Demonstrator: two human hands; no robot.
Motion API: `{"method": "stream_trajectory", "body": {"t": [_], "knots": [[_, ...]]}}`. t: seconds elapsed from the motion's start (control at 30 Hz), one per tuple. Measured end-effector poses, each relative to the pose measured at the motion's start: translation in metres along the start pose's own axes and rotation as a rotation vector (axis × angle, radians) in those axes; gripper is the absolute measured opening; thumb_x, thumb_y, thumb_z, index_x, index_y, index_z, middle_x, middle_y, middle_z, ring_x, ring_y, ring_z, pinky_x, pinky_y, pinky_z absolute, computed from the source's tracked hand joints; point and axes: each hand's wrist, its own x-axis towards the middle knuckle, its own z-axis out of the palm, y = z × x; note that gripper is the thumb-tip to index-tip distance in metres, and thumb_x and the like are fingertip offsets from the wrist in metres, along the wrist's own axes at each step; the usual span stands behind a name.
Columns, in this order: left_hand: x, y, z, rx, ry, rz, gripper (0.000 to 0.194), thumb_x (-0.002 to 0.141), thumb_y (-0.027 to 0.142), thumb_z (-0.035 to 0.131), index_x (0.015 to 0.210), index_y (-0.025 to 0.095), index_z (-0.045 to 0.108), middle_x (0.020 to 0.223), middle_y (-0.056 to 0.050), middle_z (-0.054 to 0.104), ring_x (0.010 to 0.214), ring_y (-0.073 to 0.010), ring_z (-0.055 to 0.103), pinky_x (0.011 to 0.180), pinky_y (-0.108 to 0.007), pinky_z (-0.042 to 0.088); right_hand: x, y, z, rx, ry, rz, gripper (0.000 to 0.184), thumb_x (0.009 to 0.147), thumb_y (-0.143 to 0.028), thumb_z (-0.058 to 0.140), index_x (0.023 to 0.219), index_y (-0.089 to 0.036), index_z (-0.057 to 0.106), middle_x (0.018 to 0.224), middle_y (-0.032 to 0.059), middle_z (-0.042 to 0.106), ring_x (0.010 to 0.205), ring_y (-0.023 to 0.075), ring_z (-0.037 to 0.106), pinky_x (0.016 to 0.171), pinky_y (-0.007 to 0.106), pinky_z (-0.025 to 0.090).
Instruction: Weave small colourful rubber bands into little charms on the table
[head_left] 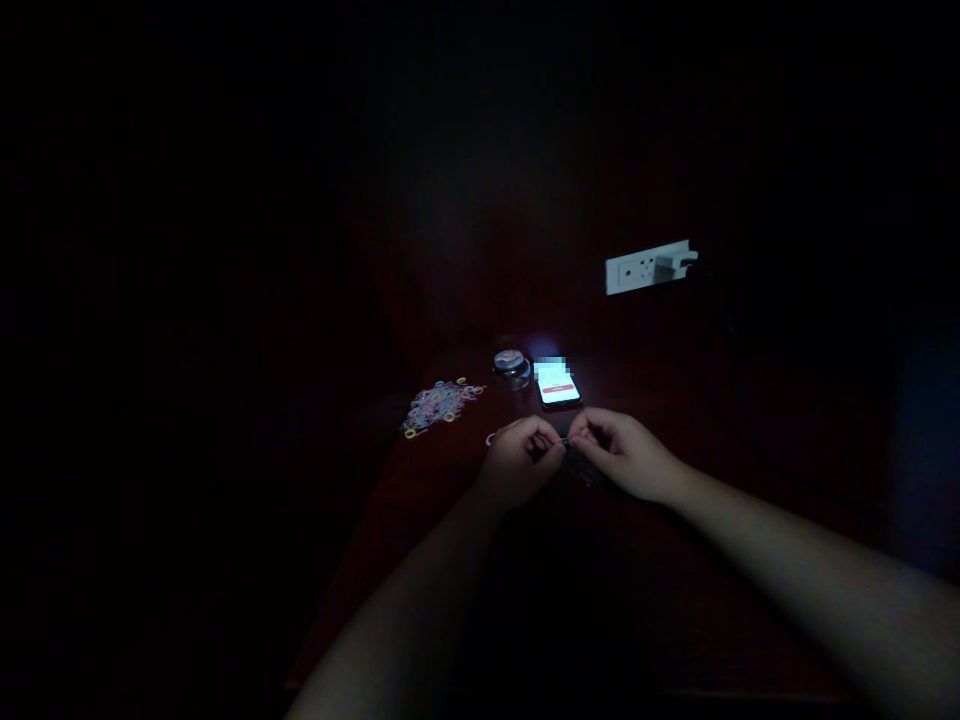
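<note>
My left hand (519,460) and my right hand (624,452) meet just in front of the phone, low over the dark table. Both are closed in a pinch, thumb against fingers. A thin pale band (566,439) spans the small gap between the fingertips; its exact kind is too small and dim to tell. Part of a pale ring (490,439) shows at the left hand's outer side. To the left lies a heap of small coloured elastic bands (439,404), some of them yellow rings. Under the right hand, a dim scatter of small things (585,473) is hard to make out.
A lit phone (561,388) lies beyond my hands, beside a small clear jar (511,370) with a lid. A white socket strip (637,270) with a plug and dark cable is on the wall at right. The reddish table (397,530) has its left edge in view; surroundings are very dark.
</note>
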Motion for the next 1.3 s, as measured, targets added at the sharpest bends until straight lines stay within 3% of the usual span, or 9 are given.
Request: {"method": "stream_trajectory", "body": {"t": [1.3], "knots": [[0.002, -0.004, 0.002, 0.015, 0.056, 0.015, 0.010, 0.081, 0.025, 0.060, 0.079, 0.017, 0.065, 0.075, -0.001, 0.064, 0.067, -0.0110, 0.054, 0.062, -0.022, 0.042, 0.000, 0.008, -0.002, -0.091, 0.010, -0.023, 0.016, 0.086, -0.032, 0.053, 0.080, -0.018, 0.059, 0.066, -0.0015, 0.053, 0.060, 0.0121, 0.048, 0.055, 0.024, 0.037]]}}
